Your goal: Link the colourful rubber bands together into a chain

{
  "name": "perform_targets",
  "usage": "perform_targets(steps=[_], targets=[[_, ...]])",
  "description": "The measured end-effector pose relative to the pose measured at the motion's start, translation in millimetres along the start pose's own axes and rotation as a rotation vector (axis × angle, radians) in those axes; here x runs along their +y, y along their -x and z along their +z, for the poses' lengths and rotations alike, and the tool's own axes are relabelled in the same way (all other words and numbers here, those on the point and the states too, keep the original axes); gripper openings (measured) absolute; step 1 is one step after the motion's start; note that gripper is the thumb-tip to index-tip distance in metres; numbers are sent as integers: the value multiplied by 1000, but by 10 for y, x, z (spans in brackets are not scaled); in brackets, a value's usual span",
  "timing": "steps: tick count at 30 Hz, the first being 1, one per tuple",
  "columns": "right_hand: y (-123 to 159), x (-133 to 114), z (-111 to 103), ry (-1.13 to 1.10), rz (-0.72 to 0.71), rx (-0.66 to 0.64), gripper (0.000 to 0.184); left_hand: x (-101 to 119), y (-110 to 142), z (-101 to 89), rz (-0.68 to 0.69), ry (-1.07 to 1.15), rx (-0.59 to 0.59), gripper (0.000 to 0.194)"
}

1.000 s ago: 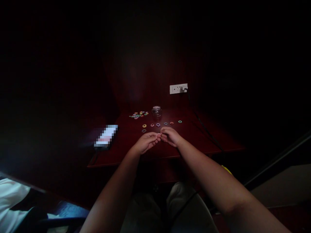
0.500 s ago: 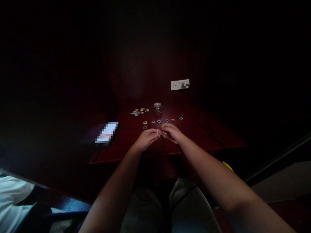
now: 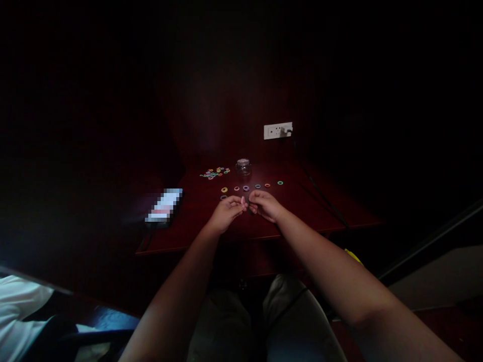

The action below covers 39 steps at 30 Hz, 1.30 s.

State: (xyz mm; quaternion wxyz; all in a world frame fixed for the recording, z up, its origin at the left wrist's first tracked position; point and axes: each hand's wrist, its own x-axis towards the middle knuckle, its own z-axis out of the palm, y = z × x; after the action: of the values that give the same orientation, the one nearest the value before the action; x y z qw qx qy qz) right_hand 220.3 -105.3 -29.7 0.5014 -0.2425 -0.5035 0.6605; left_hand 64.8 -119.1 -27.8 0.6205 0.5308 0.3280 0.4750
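Between the thumb and fingers of my left hand (image 3: 225,213) is a small pink hair tie (image 3: 243,200), held up just above the table. My right hand (image 3: 264,205) is close beside it on the right, fingertips pinched together; whether anything is in them is too small to see. Beyond my hands runs a row of single hair ties: a yellow one (image 3: 224,190), a pink one (image 3: 237,188), a purple one (image 3: 246,188), a blue one (image 3: 257,186), an orange one (image 3: 267,185) and a green one (image 3: 280,183). A greyish one (image 3: 224,197) lies nearer, partly behind my left fingers.
A loose pile of coloured hair ties (image 3: 214,174) lies at the back left, beside a clear lidded jar (image 3: 243,168). A phone (image 3: 164,205) rests at the left. From the wall socket (image 3: 278,130) a black cable (image 3: 320,190) crosses the right side of the dark red table (image 3: 188,221).
The pink hair tie now stands up more visibly in my left fingers, and my right fingertips have drawn slightly away from it. The whole view has shifted a little.
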Motion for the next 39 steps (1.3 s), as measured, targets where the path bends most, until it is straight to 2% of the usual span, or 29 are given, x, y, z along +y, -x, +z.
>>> perform_targets(steps=[12, 18, 27, 31, 36, 39], targets=[[4, -21, 12, 70, -9, 3, 23, 24, 7, 16, -35, -38, -3, 26], [-5, -4, 0, 77, 10, -1, 18, 24, 0, 18, -28, -56, 9, 23], [3, 10, 4, 94, -9, 5, 22, -10, -23, 51, 120, -208, 87, 20], [1, 21, 7, 125, -10, 31, 22, -26, -31, 45, 148, -234, 83, 17], [-3, 24, 10, 146, -7, 52, 22, -38, -53, 39, 187, -268, 147, 17], [-10, 31, 10, 144, -18, 51, 22, -35, -59, 45, 206, -267, 133, 19]])
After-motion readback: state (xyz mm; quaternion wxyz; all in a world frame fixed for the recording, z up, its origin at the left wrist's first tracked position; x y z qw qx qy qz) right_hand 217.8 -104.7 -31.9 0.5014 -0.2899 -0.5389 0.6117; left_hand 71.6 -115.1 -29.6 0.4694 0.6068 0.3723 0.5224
